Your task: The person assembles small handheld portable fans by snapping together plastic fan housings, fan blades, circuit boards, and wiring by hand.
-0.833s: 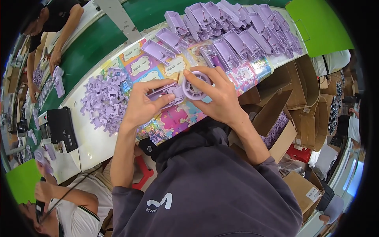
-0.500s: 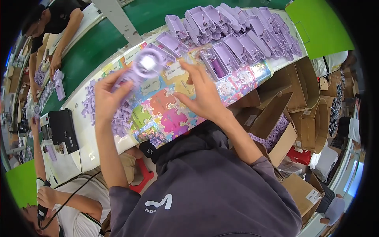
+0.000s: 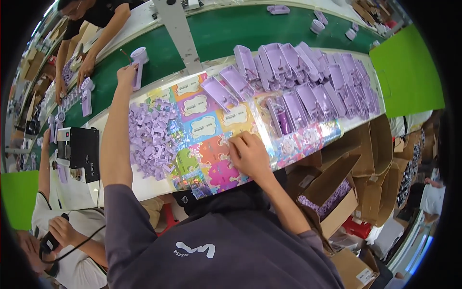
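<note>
My left hand (image 3: 126, 76) reaches out over the green conveyor belt, its fingers closed on a light purple plastic housing (image 3: 138, 77). The housing has a round, cup-like end, and a thin reddish wire sticks up beside it. My right hand (image 3: 250, 155) is low over the colourful printed sheet (image 3: 216, 149), its fingers curled in; whatever they may hold is hidden. Between my arms lies a heap of small purple clip-like parts (image 3: 151, 139). Purple tray-shaped housings (image 3: 276, 60) with wires crowd the far right of the table, and two (image 3: 220, 91) lie apart from them.
Along the far side runs the green belt (image 3: 226, 29), carrying several purple parts. A metal post (image 3: 178, 33) rises at the table's far edge. A black device (image 3: 84, 154) stands left. Co-workers (image 3: 110, 19) work at the left; cardboard boxes (image 3: 337, 212) stand at the right.
My left hand has carried the purple housing away from me and leftward to the belt. My right hand, open before, has lowered toward the printed sheet and curled its fingers. The view has shifted.
</note>
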{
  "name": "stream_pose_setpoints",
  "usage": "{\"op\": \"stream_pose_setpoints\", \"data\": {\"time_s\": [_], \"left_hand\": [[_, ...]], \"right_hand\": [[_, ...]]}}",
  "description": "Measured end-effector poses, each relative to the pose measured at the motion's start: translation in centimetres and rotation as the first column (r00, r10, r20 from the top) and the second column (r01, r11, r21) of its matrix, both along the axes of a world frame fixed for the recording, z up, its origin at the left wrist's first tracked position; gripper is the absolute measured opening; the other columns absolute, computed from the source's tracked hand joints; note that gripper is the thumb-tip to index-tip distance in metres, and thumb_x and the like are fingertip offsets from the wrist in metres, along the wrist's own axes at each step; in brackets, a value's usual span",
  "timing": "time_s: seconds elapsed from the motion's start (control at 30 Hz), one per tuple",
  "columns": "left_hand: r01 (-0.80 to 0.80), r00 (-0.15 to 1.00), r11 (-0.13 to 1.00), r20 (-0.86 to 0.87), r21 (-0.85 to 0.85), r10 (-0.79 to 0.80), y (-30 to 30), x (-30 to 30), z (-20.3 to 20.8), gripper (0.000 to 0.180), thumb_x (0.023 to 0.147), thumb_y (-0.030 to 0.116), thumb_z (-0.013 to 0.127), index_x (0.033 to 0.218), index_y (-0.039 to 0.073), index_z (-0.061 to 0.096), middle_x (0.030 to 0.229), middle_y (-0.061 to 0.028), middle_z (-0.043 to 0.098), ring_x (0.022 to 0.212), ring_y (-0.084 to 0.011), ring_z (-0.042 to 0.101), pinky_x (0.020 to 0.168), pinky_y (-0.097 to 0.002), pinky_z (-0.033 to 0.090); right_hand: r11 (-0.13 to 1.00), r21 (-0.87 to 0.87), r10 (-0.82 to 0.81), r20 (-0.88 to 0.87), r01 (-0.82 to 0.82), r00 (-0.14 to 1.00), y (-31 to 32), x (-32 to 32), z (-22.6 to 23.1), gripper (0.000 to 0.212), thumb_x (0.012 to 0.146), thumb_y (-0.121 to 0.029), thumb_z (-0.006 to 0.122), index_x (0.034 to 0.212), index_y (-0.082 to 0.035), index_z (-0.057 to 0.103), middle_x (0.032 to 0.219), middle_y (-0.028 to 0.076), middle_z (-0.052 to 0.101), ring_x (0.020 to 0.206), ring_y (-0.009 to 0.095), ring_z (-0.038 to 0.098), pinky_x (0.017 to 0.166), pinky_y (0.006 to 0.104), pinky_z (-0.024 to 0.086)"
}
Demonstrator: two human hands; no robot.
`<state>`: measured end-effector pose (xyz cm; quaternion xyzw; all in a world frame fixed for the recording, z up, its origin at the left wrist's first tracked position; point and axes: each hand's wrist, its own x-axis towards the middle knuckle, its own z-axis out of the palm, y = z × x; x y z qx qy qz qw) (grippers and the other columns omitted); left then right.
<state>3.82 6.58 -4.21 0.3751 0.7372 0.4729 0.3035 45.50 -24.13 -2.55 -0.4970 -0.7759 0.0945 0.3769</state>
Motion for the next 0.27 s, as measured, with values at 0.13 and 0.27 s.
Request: {"op": "stream_pose_setpoints", "data": {"time_s": [0.13,0.27], "left_hand": [[-0.02,1.0,0.998,-0.015,0.067,0.021,2.4,1.2,-1.4,0.041,0.081,0.016,0.072,0.116,-0.006,0.069,0.102,-0.0124,0.071,0.09,-0.0189,0.065,0.076,-0.0335,0.051],[0.044,0.995,0.996,0.082,0.072,-0.05,3.2,1.9,-1.5,0.044,0.081,0.015,0.071,0.121,-0.003,0.069,0.104,-0.013,0.072,0.093,-0.0201,0.066,0.083,-0.0331,0.051]], "right_hand": [[1.0,-0.007,-0.021,-0.03,0.021,0.999,0.0,-0.2,0.2,0.017,0.077,-0.003,0.073,0.093,-0.006,0.068,0.087,0.009,0.063,0.076,0.031,0.062,0.068,0.0404,0.051],[0.999,-0.015,-0.04,-0.015,0.039,0.999,0.1,0.0,0.1,0.018,0.077,-0.003,0.074,0.093,-0.007,0.069,0.088,0.009,0.064,0.077,0.03,0.063,0.068,0.0396,0.051]]}}
